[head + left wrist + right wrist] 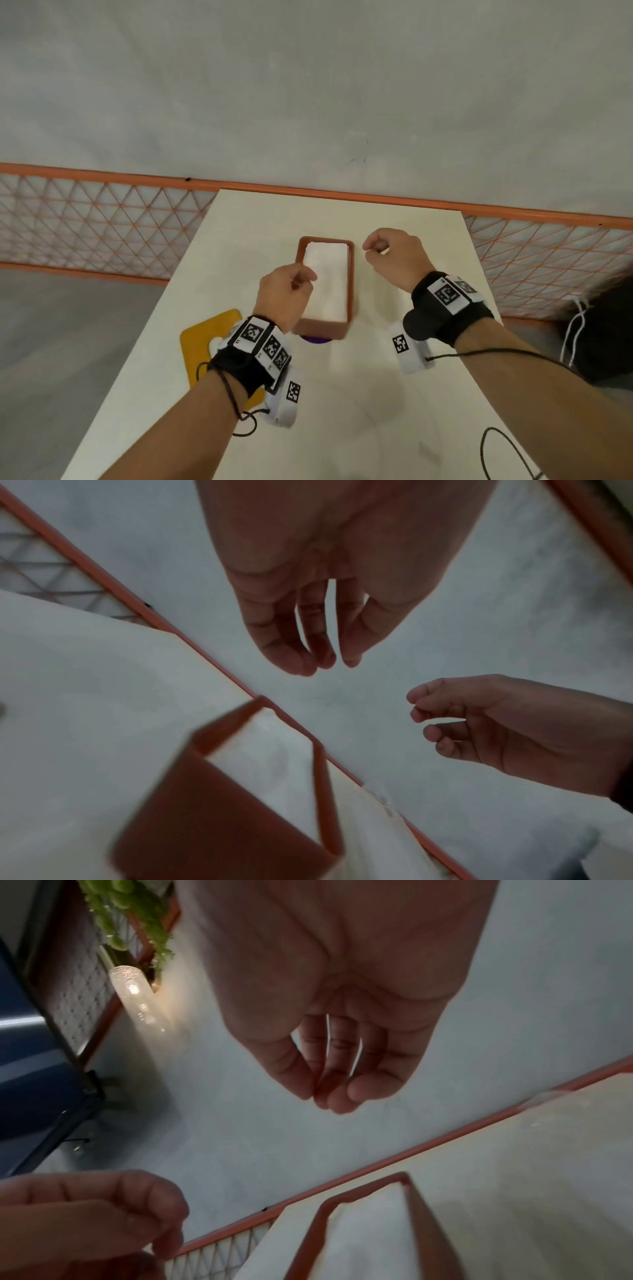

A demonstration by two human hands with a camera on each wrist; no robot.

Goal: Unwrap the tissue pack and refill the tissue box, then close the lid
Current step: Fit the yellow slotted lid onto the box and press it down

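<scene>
Tissue box [350, 294] sat mid-table [376, 394], brown, long axis running away from person, white tissues [325, 277] filling it, lid off. Yellow lid [202, 339] lay near-left, by left wrist. Left hand [286, 294] over box's left edge, nearer lid; right hand [394, 257] just right. Both sets of fingers loosely curled, holding nothing.

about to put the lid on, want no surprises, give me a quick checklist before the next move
1. Tissues inside the tissue box: ok, the white stack fills it.
2. Stack sits below the rim: cannot tell.
3. Left hand free: ok, fingers loosely curled, holding nothing.
4. Right hand free: ok, loosely curled, empty.
5. Lid within reach: ok, the yellow piece lies on the table under the left wrist.
6. Wrapper out of the way: cannot tell, only a purple scrap shows behind the box.
</scene>
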